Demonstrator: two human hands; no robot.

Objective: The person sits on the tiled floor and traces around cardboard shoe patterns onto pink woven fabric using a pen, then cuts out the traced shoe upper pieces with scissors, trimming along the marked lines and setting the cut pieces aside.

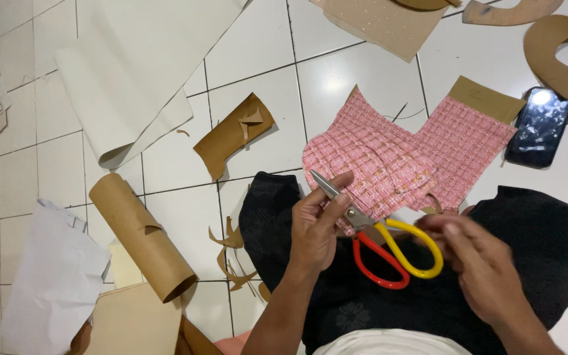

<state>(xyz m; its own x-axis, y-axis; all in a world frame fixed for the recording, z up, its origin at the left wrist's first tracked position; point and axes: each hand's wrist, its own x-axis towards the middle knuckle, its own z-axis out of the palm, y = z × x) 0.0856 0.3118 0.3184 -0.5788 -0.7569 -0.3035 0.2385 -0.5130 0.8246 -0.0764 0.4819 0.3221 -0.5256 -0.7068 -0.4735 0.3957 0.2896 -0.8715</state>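
Gripping the scissors (376,240) at the pivot, the left hand (317,227) was closed; the right hand (478,260) pinched pink tweed fabric (402,158) just above.

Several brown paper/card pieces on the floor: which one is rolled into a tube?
The long brown roll at lower left, lying on the tiles beside the white sheet. The brown piece at centre is only curled and cut; the pieces at top right lie flat.
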